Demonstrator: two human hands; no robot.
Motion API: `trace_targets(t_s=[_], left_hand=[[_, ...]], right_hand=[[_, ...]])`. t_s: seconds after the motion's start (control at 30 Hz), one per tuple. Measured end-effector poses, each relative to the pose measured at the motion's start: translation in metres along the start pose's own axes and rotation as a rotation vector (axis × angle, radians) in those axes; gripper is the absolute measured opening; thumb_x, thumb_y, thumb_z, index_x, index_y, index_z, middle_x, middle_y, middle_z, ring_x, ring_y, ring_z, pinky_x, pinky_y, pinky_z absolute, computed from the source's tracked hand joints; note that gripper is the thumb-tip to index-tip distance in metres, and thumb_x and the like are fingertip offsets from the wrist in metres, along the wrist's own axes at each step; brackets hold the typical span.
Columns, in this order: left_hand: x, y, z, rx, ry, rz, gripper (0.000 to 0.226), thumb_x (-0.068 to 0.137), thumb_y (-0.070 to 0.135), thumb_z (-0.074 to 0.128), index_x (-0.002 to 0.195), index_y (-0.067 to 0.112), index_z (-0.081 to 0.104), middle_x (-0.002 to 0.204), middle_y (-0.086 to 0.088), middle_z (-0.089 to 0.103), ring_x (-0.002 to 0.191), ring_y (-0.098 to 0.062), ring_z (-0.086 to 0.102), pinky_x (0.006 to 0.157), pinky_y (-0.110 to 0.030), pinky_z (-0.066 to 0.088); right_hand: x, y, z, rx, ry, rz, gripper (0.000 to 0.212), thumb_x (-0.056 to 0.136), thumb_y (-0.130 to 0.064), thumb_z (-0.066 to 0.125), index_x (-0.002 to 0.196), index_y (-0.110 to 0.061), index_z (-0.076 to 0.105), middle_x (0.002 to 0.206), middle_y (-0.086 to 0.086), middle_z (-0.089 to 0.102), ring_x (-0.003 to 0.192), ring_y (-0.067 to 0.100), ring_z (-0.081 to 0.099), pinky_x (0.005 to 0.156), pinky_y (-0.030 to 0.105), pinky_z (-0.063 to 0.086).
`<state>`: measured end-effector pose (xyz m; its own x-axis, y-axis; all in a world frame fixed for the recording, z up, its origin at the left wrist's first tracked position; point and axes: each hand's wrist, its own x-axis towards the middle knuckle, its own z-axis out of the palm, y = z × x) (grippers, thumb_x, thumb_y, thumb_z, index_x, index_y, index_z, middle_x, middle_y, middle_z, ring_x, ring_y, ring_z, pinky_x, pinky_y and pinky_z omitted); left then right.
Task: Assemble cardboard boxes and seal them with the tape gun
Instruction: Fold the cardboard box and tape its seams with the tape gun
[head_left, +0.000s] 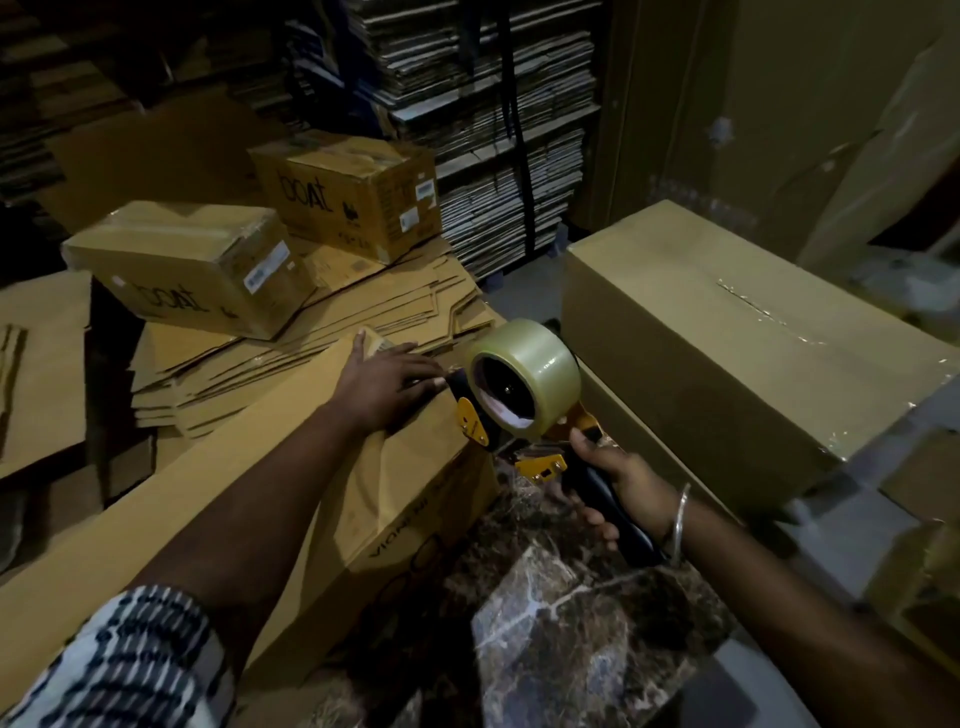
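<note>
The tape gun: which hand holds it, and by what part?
The right hand grips the tape gun by its black handle. The left hand lies flat on the box.

Matt cardboard box (270, 499); glossy clear tape roll (540, 374); polished marble floor (587, 623); metal bangle (679, 519).

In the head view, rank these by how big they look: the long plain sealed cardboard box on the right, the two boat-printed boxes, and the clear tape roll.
1. Long plain sealed cardboard box, largest.
2. The two boat-printed cardboard boxes, nearer and farther: alike, not ranked.
3. Clear tape roll, smallest, though nearest the camera.
</note>
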<state>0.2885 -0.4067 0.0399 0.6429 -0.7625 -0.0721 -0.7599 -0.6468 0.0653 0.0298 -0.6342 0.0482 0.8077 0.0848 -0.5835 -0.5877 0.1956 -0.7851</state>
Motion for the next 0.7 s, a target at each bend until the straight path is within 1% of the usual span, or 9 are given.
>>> trace_targets(t_s=[0.13, 0.2, 0.23, 0.33, 0.4, 0.47, 0.57, 0.63, 0.7], left_hand=[[-0.003, 0.005, -0.002, -0.048, 0.039, 0.008, 0.068, 0.09, 0.072, 0.013, 0.131, 0.042, 0.059, 0.145, 0.021, 0.051, 0.149, -0.011, 0.023, 0.115, -0.064, -0.013], [-0.004, 0.005, -0.004, -0.057, 0.035, 0.011, 0.066, 0.092, 0.071, 0.014, 0.131, 0.042, 0.058, 0.145, 0.02, 0.051, 0.149, -0.012, 0.024, 0.114, -0.066, -0.012], [-0.004, 0.003, -0.003, -0.056, 0.031, 0.009, 0.063, 0.094, 0.07, 0.016, 0.132, 0.042, 0.058, 0.146, 0.02, 0.051, 0.15, -0.013, 0.024, 0.114, -0.067, -0.012], [-0.003, 0.001, -0.003, -0.036, 0.034, 0.009, 0.058, 0.097, 0.066, 0.019, 0.132, 0.042, 0.058, 0.146, 0.018, 0.051, 0.15, -0.015, 0.024, 0.113, -0.068, -0.01], [-0.003, 0.003, 0.0, -0.02, 0.032, 0.014, 0.057, 0.098, 0.065, 0.019, 0.132, 0.041, 0.058, 0.145, 0.017, 0.052, 0.149, -0.015, 0.025, 0.114, -0.068, -0.009], [-0.003, 0.004, 0.002, 0.002, 0.042, 0.001, 0.056, 0.1, 0.063, 0.019, 0.133, 0.04, 0.057, 0.146, 0.017, 0.052, 0.149, -0.016, 0.026, 0.114, -0.068, -0.008], [-0.003, 0.004, 0.0, 0.03, 0.044, -0.005, 0.058, 0.1, 0.063, 0.016, 0.135, 0.04, 0.056, 0.147, 0.016, 0.051, 0.149, -0.017, 0.026, 0.113, -0.065, -0.011], [-0.003, 0.004, 0.0, 0.042, 0.026, -0.02, 0.054, 0.102, 0.06, 0.018, 0.136, 0.04, 0.055, 0.148, 0.016, 0.05, 0.15, -0.017, 0.025, 0.113, -0.064, -0.013], [-0.003, 0.006, 0.002, 0.029, 0.019, -0.031, 0.049, 0.104, 0.057, 0.022, 0.136, 0.04, 0.054, 0.148, 0.015, 0.05, 0.15, -0.016, 0.024, 0.113, -0.063, -0.014]], right_hand=[[-0.002, 0.022, -0.006, 0.021, 0.007, -0.141, 0.069, 0.085, -0.07, 0.052, 0.067, -0.003, 0.057, 0.048, 0.01, 0.042, 0.03, 0.018, 0.034, 0.035, 0.02, 0.028], [-0.002, 0.027, -0.01, 0.001, 0.01, -0.188, 0.071, 0.083, -0.069, 0.052, 0.069, 0.0, 0.057, 0.048, 0.011, 0.043, 0.03, 0.019, 0.034, 0.036, 0.021, 0.029], [-0.004, 0.03, -0.012, -0.009, 0.013, -0.196, 0.074, 0.08, -0.072, 0.055, 0.07, 0.001, 0.057, 0.048, 0.012, 0.043, 0.031, 0.018, 0.034, 0.036, 0.021, 0.029], [-0.014, 0.05, -0.022, -0.002, 0.023, -0.196, 0.082, 0.061, -0.084, 0.067, 0.069, -0.003, 0.059, 0.049, 0.011, 0.043, 0.033, 0.017, 0.036, 0.036, 0.022, 0.029], [-0.018, 0.061, -0.025, 0.035, 0.015, -0.217, 0.085, 0.058, -0.085, 0.07, 0.07, -0.002, 0.058, 0.049, 0.011, 0.043, 0.033, 0.017, 0.036, 0.037, 0.022, 0.028], [-0.016, 0.064, -0.025, 0.02, 0.012, -0.244, 0.085, 0.06, -0.085, 0.068, 0.071, -0.001, 0.058, 0.049, 0.011, 0.043, 0.033, 0.017, 0.036, 0.038, 0.022, 0.028], [-0.017, 0.063, -0.027, -0.022, 0.015, -0.258, 0.083, 0.066, -0.085, 0.064, 0.071, -0.002, 0.059, 0.05, 0.011, 0.044, 0.034, 0.018, 0.036, 0.039, 0.023, 0.028], [-0.022, 0.067, -0.035, -0.004, -0.005, -0.264, 0.081, 0.072, -0.082, 0.062, 0.073, 0.0, 0.059, 0.049, 0.011, 0.045, 0.034, 0.017, 0.036, 0.039, 0.022, 0.029], [-0.026, 0.073, -0.037, -0.004, -0.008, -0.283, 0.075, 0.074, -0.08, 0.061, 0.07, -0.005, 0.06, 0.05, 0.01, 0.045, 0.034, 0.017, 0.036, 0.039, 0.022, 0.03]])
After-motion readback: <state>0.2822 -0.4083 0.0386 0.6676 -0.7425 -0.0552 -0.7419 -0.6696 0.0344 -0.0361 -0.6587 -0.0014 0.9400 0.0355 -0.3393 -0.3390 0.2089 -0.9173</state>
